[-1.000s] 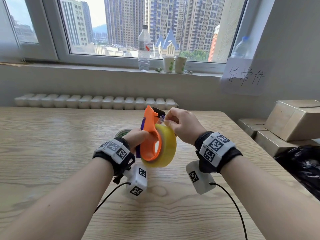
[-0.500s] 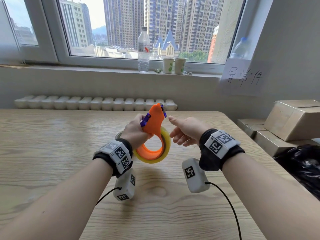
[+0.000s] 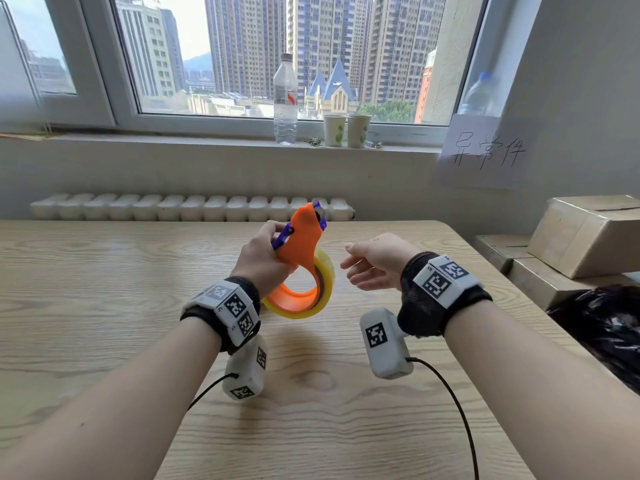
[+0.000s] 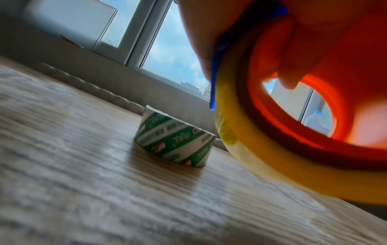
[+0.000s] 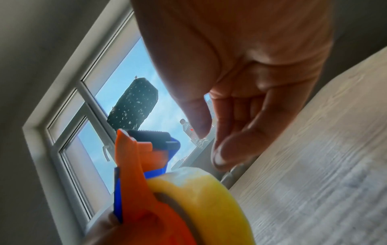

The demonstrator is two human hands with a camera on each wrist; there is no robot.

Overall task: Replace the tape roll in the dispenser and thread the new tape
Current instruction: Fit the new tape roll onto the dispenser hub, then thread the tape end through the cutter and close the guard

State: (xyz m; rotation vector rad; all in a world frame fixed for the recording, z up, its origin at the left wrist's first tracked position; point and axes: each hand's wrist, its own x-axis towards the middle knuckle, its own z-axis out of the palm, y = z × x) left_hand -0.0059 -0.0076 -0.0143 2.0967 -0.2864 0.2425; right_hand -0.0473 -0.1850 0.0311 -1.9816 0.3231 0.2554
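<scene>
Left hand (image 3: 261,261) grip clenched round orange dispenser (image 3: 303,244), raised above table (image 3: 104,289); right hand (image 3: 375,263) released, fingers relaxed.

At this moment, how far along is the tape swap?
Done: the yellow roll sits on the orange dispenser, and the old green-printed core lies on the table. In hand: the left hand grips the dispenser; the right hand hangs open beside it, holding nothing. Left: whether tape reaches the cutter isn't visible, so threading looks unfinished.
</scene>
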